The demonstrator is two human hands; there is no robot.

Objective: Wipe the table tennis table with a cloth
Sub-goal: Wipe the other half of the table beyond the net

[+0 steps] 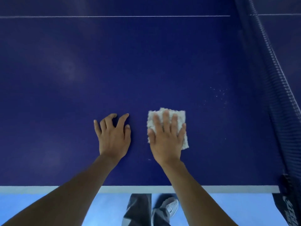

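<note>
Right fingers point(165, 119) first: straight, a bit spread, lying flat on top of the cloth point(180, 115). They're pressing, not pinching. The right hand point(166, 139) covers most of it, w/ fuzzy white corners poking out ahead of the tips and down by the wrist on the net side.

Left fingers point(124, 120): fanned, lightly bent, tips on the bare table point(130, 62), gripping nothing. The left hand point(114, 139) sits just beside the right w/ a small gap btwn them. Looks like a brace to me.

Cloth lies nearer the table's near edge point(146, 189) than the centre line point(114, 16), and over toward the net point(276, 82) end.

Handling, my read: a soft, light, folded pad w/ fluffy pile, nothing fragile. The top looks smooth, so it should glide easily. Push w/ fingertips only and it'll prob bunch or slide out from under, so a flat palm plus fingers is the way to drive it. To lift or refold, pinch a free corner, e.g. the one showing right of the wrist.

Outward: pale specks point(219, 94) dot the top btwn cloth and net, apart from both. Likely the next patch. Faint smears show over the far left area.
</note>
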